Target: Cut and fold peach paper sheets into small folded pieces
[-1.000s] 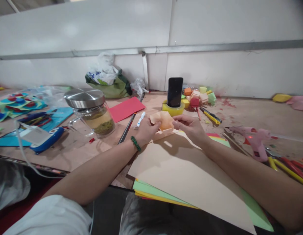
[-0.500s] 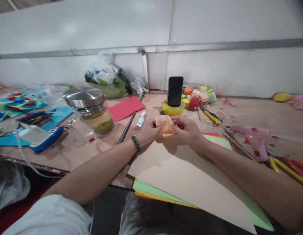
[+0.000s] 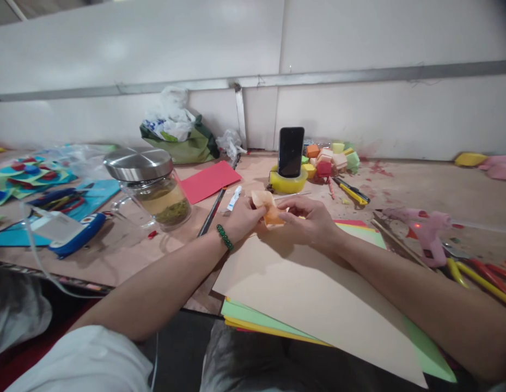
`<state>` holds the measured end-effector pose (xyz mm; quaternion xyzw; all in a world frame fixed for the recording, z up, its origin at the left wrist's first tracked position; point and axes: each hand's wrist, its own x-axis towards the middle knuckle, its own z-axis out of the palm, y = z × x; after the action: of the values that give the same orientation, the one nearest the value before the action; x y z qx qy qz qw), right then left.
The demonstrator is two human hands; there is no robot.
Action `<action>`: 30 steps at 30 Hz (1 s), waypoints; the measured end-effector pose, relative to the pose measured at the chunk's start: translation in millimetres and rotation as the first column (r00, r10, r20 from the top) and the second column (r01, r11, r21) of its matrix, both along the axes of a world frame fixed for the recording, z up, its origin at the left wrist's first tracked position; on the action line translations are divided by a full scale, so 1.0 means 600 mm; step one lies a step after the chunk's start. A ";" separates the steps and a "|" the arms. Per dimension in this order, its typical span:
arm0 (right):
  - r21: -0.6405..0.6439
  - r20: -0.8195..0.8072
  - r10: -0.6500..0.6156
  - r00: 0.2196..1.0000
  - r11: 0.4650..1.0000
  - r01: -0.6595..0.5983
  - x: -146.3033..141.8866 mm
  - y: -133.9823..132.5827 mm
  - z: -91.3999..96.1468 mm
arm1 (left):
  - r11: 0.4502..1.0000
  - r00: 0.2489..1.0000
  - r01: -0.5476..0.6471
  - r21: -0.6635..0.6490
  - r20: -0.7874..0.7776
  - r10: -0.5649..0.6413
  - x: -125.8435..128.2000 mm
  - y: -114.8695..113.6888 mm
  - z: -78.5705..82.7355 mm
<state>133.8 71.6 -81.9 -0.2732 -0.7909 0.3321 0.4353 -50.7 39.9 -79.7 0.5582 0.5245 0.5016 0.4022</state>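
A small folded piece of peach-orange paper (image 3: 272, 213) is held between my two hands, with a paler flap standing up at its top left. My left hand (image 3: 245, 218), with a green bead bracelet at the wrist, grips its left side between thumb and fingers. On the right side, the thumb and fingers of my right hand (image 3: 308, 218) pinch the paper. Both hands are over the far end of a stack of coloured sheets, whose top sheet (image 3: 302, 277) is pale peach. My fingers hide part of the folded piece.
A phone (image 3: 291, 152) stands in a yellow tape roll (image 3: 288, 181), beside a pile of small paper boxes (image 3: 324, 162). On the right lie a pink glue gun (image 3: 430, 228) and a yellow cutter (image 3: 351, 191). A lidded glass teapot (image 3: 165, 198) and red paper (image 3: 212, 181) are on the left.
Both hands and the paper have shifted slightly left. The right fingers now cover more of the paper, and its pale flap stands farther to the left.
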 end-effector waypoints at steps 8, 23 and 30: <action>-0.010 -0.001 0.129 0.992 0.992 -0.129 0.010 0.014 0.002 | 0.996 0.996 0.091 0.017 -0.014 -0.090 -0.001 -0.001 0.000; -0.196 0.009 -0.048 0.999 0.979 0.049 -0.006 -0.003 0.003 | 0.983 0.962 0.182 -0.019 -0.204 -0.182 0.012 -0.018 0.019; -0.136 0.037 -0.102 0.994 0.985 0.107 -0.008 0.001 0.000 | 0.987 0.966 0.160 -0.019 -0.204 -0.161 0.019 -0.025 0.029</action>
<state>129.0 72.2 -81.9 -0.3486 -0.7570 0.3587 0.4205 -39.0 24.7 -62.1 0.6471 0.5166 0.4068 0.3860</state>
